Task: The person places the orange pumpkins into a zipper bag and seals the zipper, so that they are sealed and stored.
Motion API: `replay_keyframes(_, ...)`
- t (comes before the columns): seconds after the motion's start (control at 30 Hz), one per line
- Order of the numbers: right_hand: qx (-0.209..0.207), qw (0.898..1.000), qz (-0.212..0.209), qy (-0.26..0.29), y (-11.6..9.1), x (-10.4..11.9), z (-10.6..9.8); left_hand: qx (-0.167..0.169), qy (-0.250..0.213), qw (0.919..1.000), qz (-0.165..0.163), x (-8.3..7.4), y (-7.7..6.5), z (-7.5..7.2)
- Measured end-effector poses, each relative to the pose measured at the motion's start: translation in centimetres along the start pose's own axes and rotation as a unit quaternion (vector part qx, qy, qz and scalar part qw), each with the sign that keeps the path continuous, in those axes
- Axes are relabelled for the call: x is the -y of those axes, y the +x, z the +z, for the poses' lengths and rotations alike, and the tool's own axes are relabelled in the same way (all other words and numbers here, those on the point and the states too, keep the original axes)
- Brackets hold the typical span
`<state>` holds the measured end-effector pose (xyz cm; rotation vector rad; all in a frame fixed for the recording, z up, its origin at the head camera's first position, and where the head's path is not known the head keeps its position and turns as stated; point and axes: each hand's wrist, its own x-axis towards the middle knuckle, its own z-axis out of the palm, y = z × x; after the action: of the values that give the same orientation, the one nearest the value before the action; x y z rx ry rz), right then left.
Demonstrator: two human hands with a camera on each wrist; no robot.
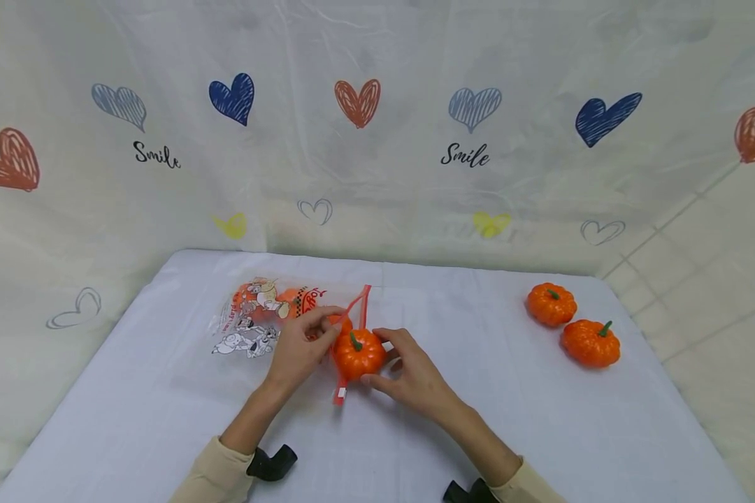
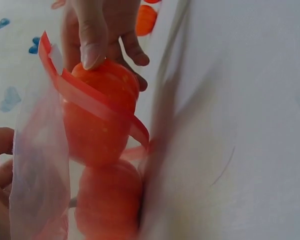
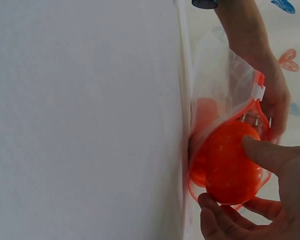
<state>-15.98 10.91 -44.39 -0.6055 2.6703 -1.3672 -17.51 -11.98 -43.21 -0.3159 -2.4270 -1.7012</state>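
A clear printed zip bag (image 1: 245, 342) with a red zip edge lies on the table, its mouth spread apart toward the right. My left hand (image 1: 300, 346) pinches the upper edge of that mouth. Between thumb and fingers, my right hand (image 1: 415, 374) grips a small orange toy pumpkin (image 1: 360, 356) with a green stem, right in the bag's mouth. Behind it, inside the bag, sits another orange pumpkin (image 2: 110, 197), seen through the plastic in the left wrist view. A white slider (image 3: 258, 92) shows at one end of the red zip.
Two more orange pumpkins, one farther back (image 1: 551, 304) and one nearer (image 1: 591, 343), lie side by side on the right of the white-covered table (image 1: 478, 419). A pale curtain (image 1: 403, 188) printed with hearts hangs along the table's back edge.
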Motion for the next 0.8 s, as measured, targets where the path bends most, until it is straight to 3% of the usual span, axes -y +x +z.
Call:
replay_keyframes(0.5, -0.012, 1.000, -0.006, -0.004, 0.64, 0.31, 0.49, 0.003, -0.016, 0.9999, 0.003, 0.57, -0.08, -0.05)
replay_keyframes(0.8, 0.024, 0.999, -0.013, 0.021, 0.55, 0.36, 0.33, 0.002, -0.015, 0.9999, 0.001, 0.60, 0.00, -0.01)
